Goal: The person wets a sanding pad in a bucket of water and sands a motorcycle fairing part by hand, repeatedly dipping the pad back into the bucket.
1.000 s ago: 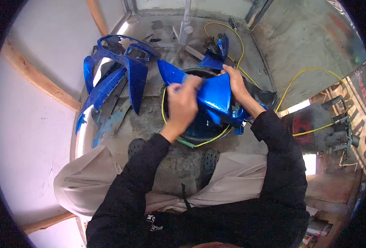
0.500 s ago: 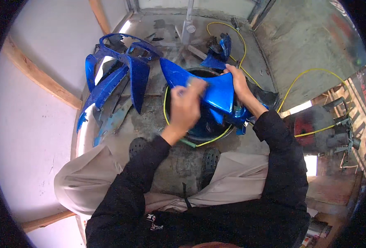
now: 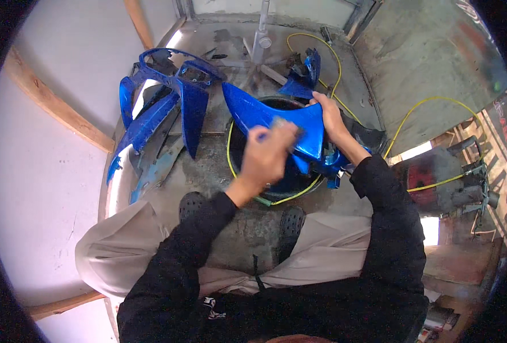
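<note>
A glossy blue body panel [image 3: 265, 114], curved and pointed at its left end, is held tilted over a round black basin [image 3: 238, 157]. My right hand [image 3: 332, 121] grips its right edge, thumb on top. Across the panel's lower middle lies my left hand [image 3: 263, 155], blurred, its fingers closed around a small greyish-tan thing that I cannot make out. Beneath the panel, more blue parts [image 3: 334, 160] show at the basin's right side. How far they reach into the basin is hidden by the panel.
Blue plastic bodywork [image 3: 191, 111] stands on the floor at left. Behind the basin lie a broken blue piece [image 3: 310, 68] and a grey metal stand [image 3: 262, 46]. A yellow hose [image 3: 430, 98] loops around the basin toward a dark red tank machine [image 3: 425, 178] at right.
My left hand has moved right and slightly down over the panel, still blurred. My right hand keeps its grip, and the panel has barely shifted.
</note>
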Demonstrator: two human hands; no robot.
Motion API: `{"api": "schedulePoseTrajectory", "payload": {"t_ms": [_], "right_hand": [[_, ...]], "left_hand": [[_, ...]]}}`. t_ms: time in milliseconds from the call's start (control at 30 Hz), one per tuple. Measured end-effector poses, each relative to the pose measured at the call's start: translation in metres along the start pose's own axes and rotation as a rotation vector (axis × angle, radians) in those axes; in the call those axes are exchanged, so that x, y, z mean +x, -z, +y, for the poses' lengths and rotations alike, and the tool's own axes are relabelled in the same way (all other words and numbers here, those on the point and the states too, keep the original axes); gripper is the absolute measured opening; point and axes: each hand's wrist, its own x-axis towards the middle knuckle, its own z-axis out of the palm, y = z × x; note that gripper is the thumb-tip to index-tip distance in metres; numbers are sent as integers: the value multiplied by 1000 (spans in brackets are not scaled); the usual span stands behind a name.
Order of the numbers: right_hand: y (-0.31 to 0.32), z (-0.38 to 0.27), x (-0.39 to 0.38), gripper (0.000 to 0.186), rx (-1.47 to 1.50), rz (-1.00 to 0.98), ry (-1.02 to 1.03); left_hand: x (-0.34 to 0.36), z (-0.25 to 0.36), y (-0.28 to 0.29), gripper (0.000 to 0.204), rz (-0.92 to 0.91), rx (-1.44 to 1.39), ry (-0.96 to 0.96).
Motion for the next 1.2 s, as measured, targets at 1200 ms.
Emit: {"api": "schedulePoseTrajectory", "payload": {"t_ms": [1200], "right_hand": [[-19,-14,-7,51,-12,-41,27]], "left_hand": [[14,-83,32,27,148,197,332]]}}
